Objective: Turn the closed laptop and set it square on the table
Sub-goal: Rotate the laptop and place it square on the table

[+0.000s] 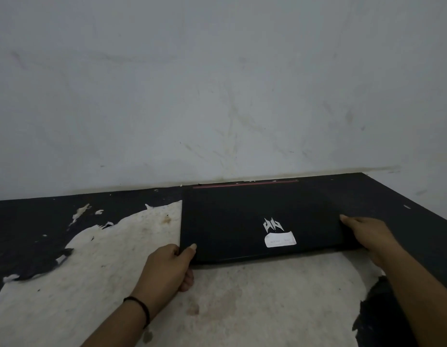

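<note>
A closed black laptop (pixel 242 216) lies flat on the table (pixel 67 284), its far edge with a red strip close to the wall. A white logo and a white sticker show on its lid. My left hand (pixel 170 266) grips the laptop's near left corner, thumb on the lid and fingers beneath. At the near right corner, my right hand (pixel 367 234) holds the edge with its thumb stretched along the lid. The laptop's long edges run roughly parallel to the wall.
The table's black covering (pixel 29 221) is peeled away over a wide patch, leaving bare pale board. A grey-white scuffed wall (pixel 217 83) rises directly behind the table. A black band circles my left wrist (pixel 139 309).
</note>
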